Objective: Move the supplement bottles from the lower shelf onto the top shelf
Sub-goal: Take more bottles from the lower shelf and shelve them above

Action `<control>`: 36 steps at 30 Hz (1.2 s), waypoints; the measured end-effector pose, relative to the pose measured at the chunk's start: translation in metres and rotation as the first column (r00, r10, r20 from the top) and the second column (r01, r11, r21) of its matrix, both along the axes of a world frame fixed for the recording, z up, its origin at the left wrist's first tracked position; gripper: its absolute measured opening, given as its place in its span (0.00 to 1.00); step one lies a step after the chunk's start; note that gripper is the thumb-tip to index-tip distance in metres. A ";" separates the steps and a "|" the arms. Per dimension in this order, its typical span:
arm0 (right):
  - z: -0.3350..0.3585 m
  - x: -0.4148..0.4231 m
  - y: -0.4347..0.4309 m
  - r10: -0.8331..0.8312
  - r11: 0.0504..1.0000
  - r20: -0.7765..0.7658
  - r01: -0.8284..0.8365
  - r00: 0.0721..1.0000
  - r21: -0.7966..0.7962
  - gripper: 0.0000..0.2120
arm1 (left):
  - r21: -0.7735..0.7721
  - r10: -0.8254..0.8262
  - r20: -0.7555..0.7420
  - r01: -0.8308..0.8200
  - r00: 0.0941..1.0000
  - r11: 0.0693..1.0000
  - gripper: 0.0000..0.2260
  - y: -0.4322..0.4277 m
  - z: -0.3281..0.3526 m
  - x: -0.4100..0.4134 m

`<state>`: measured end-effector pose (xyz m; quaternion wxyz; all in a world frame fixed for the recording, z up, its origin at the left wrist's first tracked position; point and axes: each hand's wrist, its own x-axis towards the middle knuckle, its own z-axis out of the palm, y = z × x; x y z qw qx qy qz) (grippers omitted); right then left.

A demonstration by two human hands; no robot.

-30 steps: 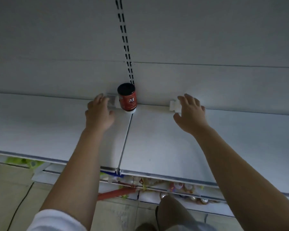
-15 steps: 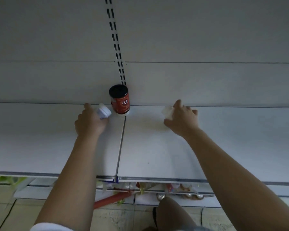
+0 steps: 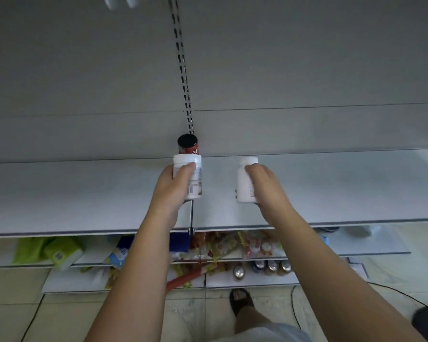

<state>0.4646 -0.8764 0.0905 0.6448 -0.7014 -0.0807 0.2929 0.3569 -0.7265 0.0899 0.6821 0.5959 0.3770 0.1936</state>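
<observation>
Fingers (image 3: 187, 169) of the left hand (image 3: 172, 186) curl round the first white bottle (image 3: 195, 183), with the thumb hidden behind it. The grip is tight on the bottle's side, just under its white cap. This bottle stands tall, its long side going up and down and its cap pointing up. A label with small print shows on its side. Its bottom is at the top shelf (image 3: 84, 193), but I cannot tell if it touches.

The right hand (image 3: 267, 186) wraps round the second white bottle (image 3: 242, 186) from the right side, with fingers bent over the part near the cap. This bottle is upright too, cap up, and its bottom is low over the same shelf. The 2 bottles are near each other but apart, with bare shelf between them.

Just behind the first white bottle stands 1 red bottle (image 3: 189, 146) with a black cap. It is upright, right at the back wall (image 3: 282, 70), under a slotted rail (image 3: 182, 67) that runs up the wall.

Both arms reach up over the front edge of the top shelf. Below it are the lower shelves (image 3: 368, 245), with bright snack packs (image 3: 227, 243), a row of cans (image 3: 272, 265) and green packs (image 3: 57, 250). At the bottom are the tiled floor (image 3: 59, 317) and 1 dark shoe (image 3: 240, 301).
</observation>
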 end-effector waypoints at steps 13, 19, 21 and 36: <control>0.086 -0.083 -0.064 -0.032 0.950 -0.108 0.064 0.994 0.305 0.10 | -0.191 -0.251 0.349 0.330 0.903 0.924 0.17 -0.075 0.090 -0.065; 0.108 -0.082 -0.090 0.020 0.922 -0.074 0.010 0.997 0.386 0.12 | -0.261 -0.230 0.406 0.353 0.885 0.898 0.18 -0.101 0.110 -0.065; 0.113 -0.077 -0.102 0.061 0.906 -0.101 -0.012 0.993 0.422 0.14 | -0.253 -0.209 0.436 0.342 0.875 0.905 0.19 -0.114 0.114 -0.061; 0.126 -0.048 -0.169 0.102 0.905 -0.123 -0.041 0.987 0.423 0.15 | -0.246 -0.268 0.401 0.385 0.876 0.890 0.19 -0.191 0.125 -0.040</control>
